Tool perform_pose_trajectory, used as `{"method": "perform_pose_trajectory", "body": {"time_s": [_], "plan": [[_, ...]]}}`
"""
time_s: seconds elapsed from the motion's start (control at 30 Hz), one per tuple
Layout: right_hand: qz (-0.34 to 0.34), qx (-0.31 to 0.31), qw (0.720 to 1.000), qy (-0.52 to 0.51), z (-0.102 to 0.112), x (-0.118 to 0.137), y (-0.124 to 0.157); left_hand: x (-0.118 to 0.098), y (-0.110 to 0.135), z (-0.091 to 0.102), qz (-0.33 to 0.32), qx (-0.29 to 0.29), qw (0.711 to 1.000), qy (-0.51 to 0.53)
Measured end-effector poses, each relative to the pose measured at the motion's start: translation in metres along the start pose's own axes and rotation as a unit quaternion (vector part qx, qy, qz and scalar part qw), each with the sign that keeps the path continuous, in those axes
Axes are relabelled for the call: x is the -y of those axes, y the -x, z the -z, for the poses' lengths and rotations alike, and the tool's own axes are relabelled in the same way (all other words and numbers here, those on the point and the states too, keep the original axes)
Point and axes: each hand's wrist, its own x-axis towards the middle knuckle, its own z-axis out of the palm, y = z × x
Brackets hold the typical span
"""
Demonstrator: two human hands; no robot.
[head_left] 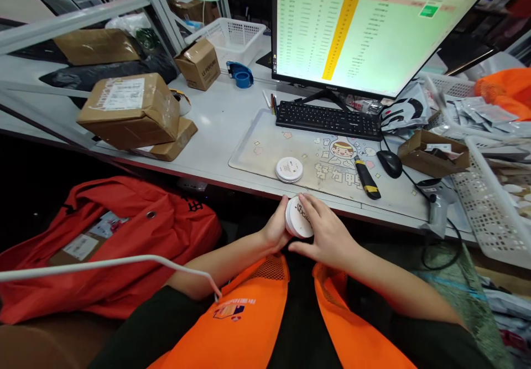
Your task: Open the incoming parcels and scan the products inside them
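Observation:
Between my two hands, just off the desk's front edge, is a round white jar [299, 221] with dark lettering on its lid. My left hand [276, 226] grips the jar's left side, its thumb at the upper rim. Curved over the right side, my right hand [327, 228] has its fingertips on the lid and its thumb below. A second round white jar [289, 169] lies on the desk mat [261, 147], label side up, just beyond my hands. To the right of it rests a black and yellow utility knife [367, 178].
A monitor [373, 31] stands behind a black keyboard [327, 120]. On the right are a mouse [389, 164], a barcode scanner [440, 206] and a white basket [493, 208]. Cardboard boxes [133, 109] sit at the left, above a red bag [136, 219].

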Motion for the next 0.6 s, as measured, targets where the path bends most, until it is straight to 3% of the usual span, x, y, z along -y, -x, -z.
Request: {"method": "perform_pose_trajectory", "body": {"time_s": [0.1,0.17,0.27,0.3,0.37,0.47,0.53,0.6], "plan": [[-0.001,-0.036,0.999,-0.002,-0.009,-0.003,-0.004,0.004,-0.004,-0.005,-0.012,-0.007,1.0,0.005],[0.059,-0.007,0.998,-0.009,0.001,0.001,-0.007,-0.001,-0.004,0.0,0.069,0.044,0.997,-0.008],[0.184,0.03,0.982,-0.008,0.032,0.011,-0.006,-0.018,-0.002,0.013,0.242,0.133,0.96,-0.046],[0.217,0.031,0.976,-0.017,0.042,0.011,-0.005,-0.024,-0.002,0.018,0.27,0.153,0.949,-0.052],[0.227,-0.001,0.973,-0.047,0.053,0.002,-0.003,-0.036,-0.001,0.023,0.259,0.184,0.947,-0.044],[0.081,-0.16,0.981,-0.077,0.043,-0.045,-0.006,-0.049,0.0,0.023,0.147,0.209,0.967,-0.018],[-0.07,-0.257,0.959,-0.093,0.021,-0.09,-0.012,-0.054,0.001,0.022,0.079,0.215,0.973,-0.011],[-0.195,-0.275,0.936,-0.103,-0.004,-0.13,-0.018,-0.056,0.002,0.022,0.039,0.207,0.977,-0.012]]}}
